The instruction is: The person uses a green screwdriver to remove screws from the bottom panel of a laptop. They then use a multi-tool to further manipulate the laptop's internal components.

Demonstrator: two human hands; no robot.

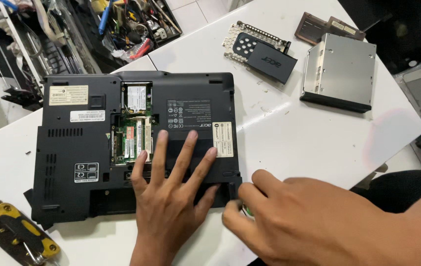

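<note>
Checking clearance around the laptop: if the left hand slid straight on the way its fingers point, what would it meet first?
The left hand lies flat on the upturned laptop, fingers pointing away; first would probably come the white label, or the open memory bay.

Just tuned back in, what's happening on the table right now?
A person has a black laptop lying bottom-up on the white table, its memory bay open. The left hand presses flat on the base, fingers spread. The right hand pinches at the laptop's near right corner; what its fingertips grip is hidden. A removed optical drive, a drive caddy with a black cover and a brown panel lie at the far side. A yellow-and-black multi-tool sits near left.
</note>
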